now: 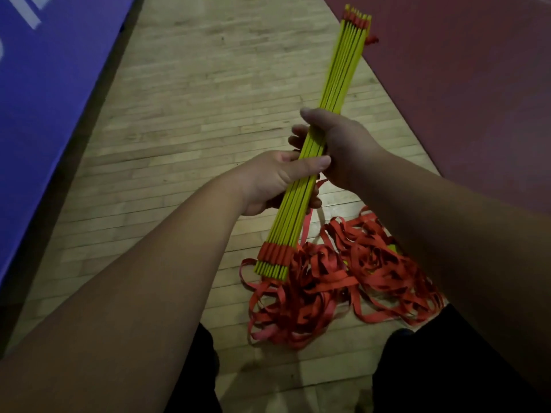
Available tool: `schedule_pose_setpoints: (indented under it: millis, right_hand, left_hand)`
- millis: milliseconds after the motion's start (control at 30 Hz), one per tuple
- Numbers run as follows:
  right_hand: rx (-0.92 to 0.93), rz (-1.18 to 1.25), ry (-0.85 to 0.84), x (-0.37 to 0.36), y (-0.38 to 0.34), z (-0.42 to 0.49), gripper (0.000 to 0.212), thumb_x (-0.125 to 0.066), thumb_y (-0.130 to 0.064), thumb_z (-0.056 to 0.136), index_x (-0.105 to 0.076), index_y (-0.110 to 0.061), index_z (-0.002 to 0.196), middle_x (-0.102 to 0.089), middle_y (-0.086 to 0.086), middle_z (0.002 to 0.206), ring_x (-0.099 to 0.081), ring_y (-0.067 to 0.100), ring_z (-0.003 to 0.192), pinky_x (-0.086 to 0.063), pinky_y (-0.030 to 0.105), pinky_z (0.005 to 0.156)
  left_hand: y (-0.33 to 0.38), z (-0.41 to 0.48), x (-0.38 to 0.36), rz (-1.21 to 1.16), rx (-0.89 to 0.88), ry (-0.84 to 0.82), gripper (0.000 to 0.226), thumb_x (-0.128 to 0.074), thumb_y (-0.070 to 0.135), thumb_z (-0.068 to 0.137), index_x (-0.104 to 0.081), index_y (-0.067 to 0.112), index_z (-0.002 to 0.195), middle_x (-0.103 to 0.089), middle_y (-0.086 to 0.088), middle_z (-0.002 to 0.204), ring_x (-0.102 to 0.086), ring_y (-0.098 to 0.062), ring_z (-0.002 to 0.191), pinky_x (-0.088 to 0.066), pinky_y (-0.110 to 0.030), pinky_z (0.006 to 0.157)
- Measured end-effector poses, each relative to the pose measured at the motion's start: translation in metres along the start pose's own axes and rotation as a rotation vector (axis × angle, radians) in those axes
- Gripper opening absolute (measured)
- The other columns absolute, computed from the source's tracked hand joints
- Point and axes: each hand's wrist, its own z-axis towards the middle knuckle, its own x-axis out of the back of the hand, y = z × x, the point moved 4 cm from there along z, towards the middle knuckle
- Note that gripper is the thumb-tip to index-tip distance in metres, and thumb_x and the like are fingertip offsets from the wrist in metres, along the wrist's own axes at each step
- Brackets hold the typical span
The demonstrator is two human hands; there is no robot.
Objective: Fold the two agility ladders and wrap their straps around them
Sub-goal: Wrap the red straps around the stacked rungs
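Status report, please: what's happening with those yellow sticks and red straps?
Both gripping: left hand and right hand on the bundle of yellow rungs, mid-length. Its red straps loose, heaped on the floor, not yet wrapped. Nothing blocking.

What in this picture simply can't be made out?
Head view, middle of the yellow rung bundle: covered by the left hand and right hand.
Head view, second ladder: not distinguishable under the red strap heap.
Head view, white marking on the blue mat: cut off by the frame edge.
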Motion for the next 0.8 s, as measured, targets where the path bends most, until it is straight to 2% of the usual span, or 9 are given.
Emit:
schedule_pose_setpoints:
  millis: [100,167,300,400,467,567,667,700,800]
  right_hand:
    - [0.021,-0.023,0.084,0.002,-0.003,0.001,0.012,-0.069,-0.017,0.103,-0.065,-0.006,0.106,-0.071,0.007,0.082,-0.079,0.025,0.086,-0.062,0.051,0.094]
    - [0.043,-0.083,0.147,0.009,-0.003,0.002,0.012,-0.067,-0.017,0.102,-0.065,-0.005,0.105,-0.070,0.006,0.080,-0.080,0.024,0.084,-0.062,0.055,0.096]
    - [0.009,-0.046,0.217,0.024,-0.005,0.000,0.013,-0.065,-0.019,0.104,-0.063,-0.008,0.110,-0.063,0.006,0.091,-0.077,0.020,0.073,-0.068,0.048,0.074]
    - [-0.038,0.017,0.230,0.035,-0.009,0.000,0.012,-0.065,-0.022,0.100,-0.062,-0.013,0.108,-0.060,0.004,0.086,-0.069,0.018,0.063,-0.065,0.042,0.068]
    - [-0.065,0.053,0.230,0.040,-0.009,-0.001,0.008,-0.063,-0.022,0.097,-0.058,-0.016,0.099,-0.055,0.002,0.077,-0.061,0.018,0.055,-0.060,0.037,0.064]
    - [-0.093,0.126,0.254,0.050,-0.009,-0.004,0.009,-0.060,-0.020,0.095,-0.052,-0.017,0.092,-0.047,-0.002,0.068,-0.050,0.015,0.050,-0.050,0.030,0.056]
    - [-0.114,0.138,0.273,0.059,-0.010,-0.006,0.017,-0.060,-0.021,0.097,-0.048,-0.018,0.085,-0.044,-0.003,0.065,-0.045,0.013,0.047,-0.042,0.027,0.049]
    - [-0.117,0.130,0.276,0.061,-0.010,-0.006,0.019,-0.062,-0.023,0.097,-0.048,-0.017,0.084,-0.043,-0.003,0.065,-0.044,0.013,0.047,-0.041,0.027,0.047]
    - [-0.119,0.102,0.281,0.065,-0.010,-0.006,0.024,-0.068,-0.027,0.098,-0.050,-0.016,0.087,-0.043,-0.002,0.063,-0.044,0.012,0.047,-0.041,0.027,0.046]
  left_hand:
    - [0.000,-0.001,-0.002,0.030,0.001,-0.019,0.042,-0.075,0.046,0.098,-0.068,0.008,0.115,-0.079,-0.012,0.091,-0.082,-0.036,0.093,-0.066,-0.055,0.095]
    - [-0.004,-0.002,0.002,0.086,0.031,-0.041,0.058,-0.067,0.055,0.101,-0.065,0.004,0.129,-0.082,-0.015,0.106,-0.082,-0.036,0.102,-0.062,-0.059,0.103]
    - [-0.021,-0.010,0.022,0.270,0.201,-0.162,0.066,-0.047,0.062,0.110,-0.064,0.007,0.142,-0.077,-0.019,0.130,-0.075,-0.031,0.120,-0.057,-0.054,0.112]
    - [-0.037,-0.018,0.030,0.396,0.274,-0.264,0.059,-0.057,0.060,0.102,-0.074,0.012,0.132,-0.078,-0.017,0.121,-0.074,-0.026,0.104,-0.050,-0.052,0.119]
    - [-0.041,-0.023,0.028,0.383,0.260,-0.310,0.047,-0.065,0.057,0.092,-0.080,0.017,0.112,-0.070,-0.006,0.098,-0.063,-0.015,0.087,-0.049,-0.045,0.113]
    - [-0.041,-0.024,0.024,0.394,0.215,-0.399,0.024,-0.067,0.047,0.096,-0.081,0.029,0.087,-0.064,0.001,0.091,-0.057,-0.011,0.083,-0.052,-0.032,0.095]
    - [-0.038,-0.024,0.020,0.409,0.184,-0.462,0.014,-0.077,0.037,0.100,-0.081,0.025,0.105,-0.072,-0.003,0.103,-0.066,-0.015,0.096,-0.056,-0.029,0.092]
    - [-0.037,-0.024,0.017,0.412,0.185,-0.476,0.021,-0.078,0.035,0.097,-0.079,0.020,0.113,-0.075,-0.003,0.107,-0.069,-0.016,0.099,-0.056,-0.031,0.094]
    - [-0.033,-0.024,0.004,0.469,0.174,-0.507,0.022,-0.080,0.028,0.099,-0.074,0.014,0.116,-0.076,0.002,0.097,-0.067,-0.010,0.088,-0.055,-0.028,0.079]
